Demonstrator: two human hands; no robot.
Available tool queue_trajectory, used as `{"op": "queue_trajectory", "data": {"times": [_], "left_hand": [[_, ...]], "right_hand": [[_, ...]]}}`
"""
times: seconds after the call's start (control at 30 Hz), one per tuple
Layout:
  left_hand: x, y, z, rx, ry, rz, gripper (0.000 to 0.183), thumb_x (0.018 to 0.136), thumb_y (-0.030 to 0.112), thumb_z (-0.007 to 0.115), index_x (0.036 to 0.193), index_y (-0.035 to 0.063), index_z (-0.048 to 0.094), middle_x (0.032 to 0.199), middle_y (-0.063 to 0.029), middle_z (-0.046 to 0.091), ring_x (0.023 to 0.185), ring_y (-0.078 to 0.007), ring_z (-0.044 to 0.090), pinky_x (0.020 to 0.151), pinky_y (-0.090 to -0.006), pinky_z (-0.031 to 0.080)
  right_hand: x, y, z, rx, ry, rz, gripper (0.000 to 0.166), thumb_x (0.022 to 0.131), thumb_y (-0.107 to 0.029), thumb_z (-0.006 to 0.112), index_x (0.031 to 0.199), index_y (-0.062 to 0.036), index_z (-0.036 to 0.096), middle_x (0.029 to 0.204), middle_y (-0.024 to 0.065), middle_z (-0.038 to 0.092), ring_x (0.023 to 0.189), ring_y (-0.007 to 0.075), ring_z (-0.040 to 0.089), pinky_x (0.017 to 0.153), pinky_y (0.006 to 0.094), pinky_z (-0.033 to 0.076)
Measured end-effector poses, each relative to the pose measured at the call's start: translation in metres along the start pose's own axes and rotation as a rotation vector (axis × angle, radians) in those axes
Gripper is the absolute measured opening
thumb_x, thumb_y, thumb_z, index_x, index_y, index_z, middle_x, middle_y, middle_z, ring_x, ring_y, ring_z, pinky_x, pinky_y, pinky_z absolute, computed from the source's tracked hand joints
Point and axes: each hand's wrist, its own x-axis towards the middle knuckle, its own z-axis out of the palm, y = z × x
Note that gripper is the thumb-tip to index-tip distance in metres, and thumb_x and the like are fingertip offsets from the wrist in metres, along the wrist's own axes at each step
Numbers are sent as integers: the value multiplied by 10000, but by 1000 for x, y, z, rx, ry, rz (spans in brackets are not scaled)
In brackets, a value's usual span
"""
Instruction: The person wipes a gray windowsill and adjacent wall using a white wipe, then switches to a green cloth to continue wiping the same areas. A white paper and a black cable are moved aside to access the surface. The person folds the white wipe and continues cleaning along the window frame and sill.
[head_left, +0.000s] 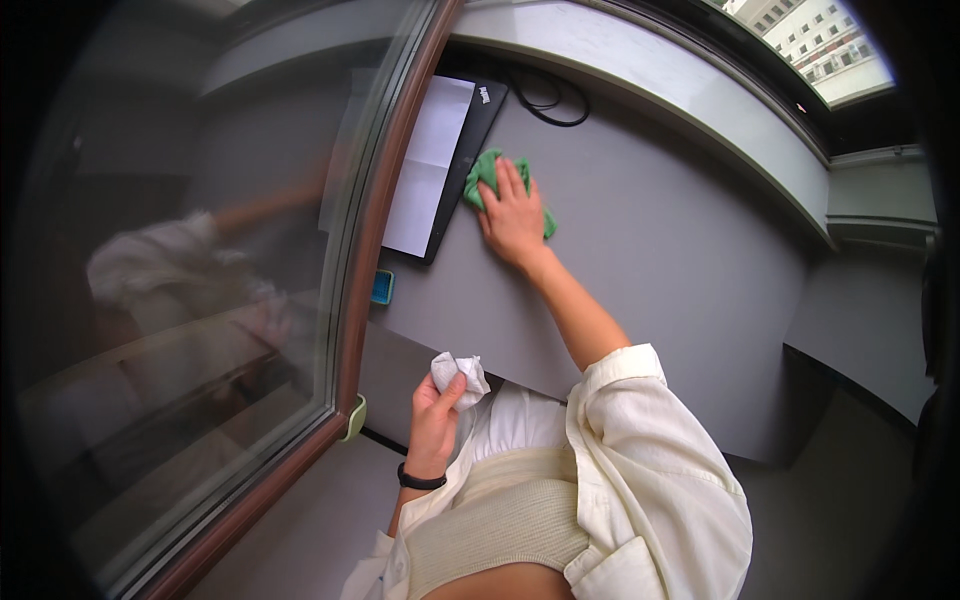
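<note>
My right hand (514, 219) presses a crumpled green cloth (484, 177) flat against the grey desktop (660, 255), fingers spread over it. The cloth's left edge meets the side of a closed black ThinkPad laptop (459, 176). A creased white sheet of paper (431, 165) lies on the laptop lid, partly hidden by the window frame. Near the desk's front edge, my left hand (438, 412) grips a wadded white tissue (460, 377) between thumb and fingers, in front of my body.
An open window sash with a brown frame (379, 180) juts in at the left, its glass reflecting an arm and clothing. A pale green guard (355, 418) caps its corner. A black cable (559, 112) is coiled by the sill (637, 71). A small blue container (382, 286) sits beside the frame.
</note>
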Motion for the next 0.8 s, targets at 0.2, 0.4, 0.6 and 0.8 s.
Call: {"op": "queue_trajectory", "data": {"times": [0.2, 0.4, 0.6, 0.8], "left_hand": [[-10, -2, -12, 33, -42, 12, 206, 973, 124, 631, 1157, 35, 601, 1106, -62, 668, 1004, -148, 635, 908, -316, 504], [-6, 2, -9, 84, -144, -2, 234, 984, 137, 617, 1190, 31, 590, 1115, -57, 664, 1009, -139, 642, 896, -305, 520], [-4, 4, -10, 153, -206, -28, 249, 978, 151, 630, 1190, 25, 593, 1114, -64, 669, 1008, -141, 647, 890, -301, 526], [-5, -3, -19, 184, -264, -62, 247, 975, 166, 640, 1177, 30, 602, 1101, -60, 678, 1010, -139, 648, 898, -296, 524]], "right_hand": [[-81, -64, -5, 150, -93, -159, 362, 837, -205, 596, 1188, -132, 652, 1505, 208, 416, 1413, 324, 383, 1103, 542, 328], [-178, -113, -30, 735, -273, -176, 383, 813, -186, 617, 1193, -143, 638, 1372, 150, 552, 1261, 342, 529, 1047, 475, 429], [-201, -10, -94, 475, 307, 317, 550, 764, 85, 492, 1270, -85, 621, 1126, 197, 646, 1013, 378, 615, 860, 438, 506], [-240, 159, -131, -335, 574, 773, 441, 883, -147, 676, 1317, -112, 601, 1288, 214, 568, 1152, 394, 550, 974, 483, 443]]}}
